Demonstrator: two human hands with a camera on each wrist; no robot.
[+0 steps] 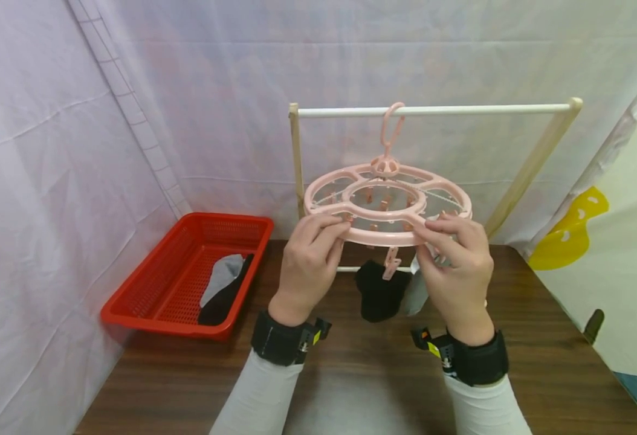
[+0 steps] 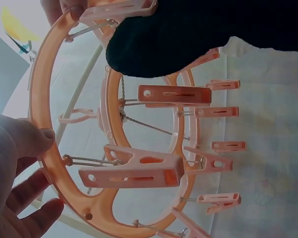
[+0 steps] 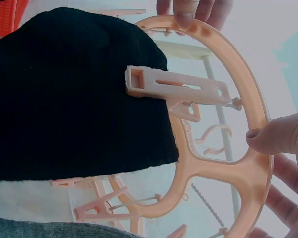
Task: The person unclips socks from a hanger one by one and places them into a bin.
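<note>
The pink clip hanger (image 1: pixel 378 237) is suspended by its hook (image 1: pixel 383 128) from the white bar (image 1: pixel 476 110) of the rack, above the brown table (image 1: pixel 558 374). Its near rim is pinched at two points: by the left hand (image 1: pixel 307 260) and by the right hand (image 1: pixel 457 266), with each thumb laid on the inner face and fingers set behind. The spacing of the grips, one to either side of the front, is judged to be meant for keeping the ring level and checking its swing — the weight appears to be borne by the hook. A black sock (image 1: pixel 379 296) is held at the near side by a pink clip (image 1: pixel 391 264), presumably so that it can hang free. The red basket (image 1: pixel 166 328), containing a grey piece (image 1: pixel 222 278) and a black piece (image 1: pixel 223 305), is placed at the left, probably to be kept within reach.

A grey cloth (image 1: pixel 417 295) beside the black sock is partly covered by the right hand; how it is fastened cannot be established. The fingers behind the rim are only partly seen. The black sock is cut off in both wrist views — the clips, overlapped and partly hidden, could not be reliably counted
</note>
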